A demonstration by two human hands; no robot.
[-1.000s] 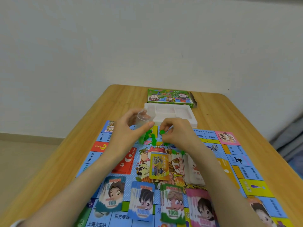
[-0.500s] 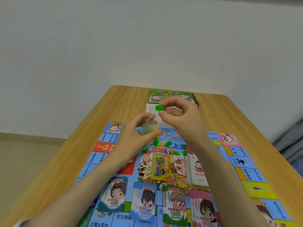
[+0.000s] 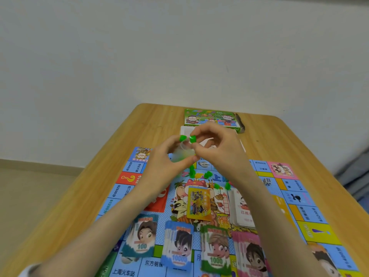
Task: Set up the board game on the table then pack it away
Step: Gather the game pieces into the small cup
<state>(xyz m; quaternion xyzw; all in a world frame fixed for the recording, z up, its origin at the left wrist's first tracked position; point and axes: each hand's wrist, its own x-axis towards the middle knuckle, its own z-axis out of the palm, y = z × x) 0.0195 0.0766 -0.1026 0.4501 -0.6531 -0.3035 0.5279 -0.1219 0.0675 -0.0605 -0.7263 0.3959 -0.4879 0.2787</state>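
1. Left hand (image 3: 161, 166) fingers curl round the clear cup (image 3: 182, 154) above the board (image 3: 295, 208); hold its mouth level.
2. Right hand (image 3: 217, 150) fingers pinch a green piece (image 3: 192, 139) at the rim; release only once centred.
3. Loose green pieces (image 3: 207, 174) wait on the board below.

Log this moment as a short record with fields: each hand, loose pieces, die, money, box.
left hand: holds a small clear cup above the board
right hand: pinches a green piece over the cup's mouth
second green piece: beside the first, at the left fingertips; held or loose, cannot tell
loose green pieces: several on the board's middle
die: on the board, right side
money stacks: in a row, near edge
box: far end of the table
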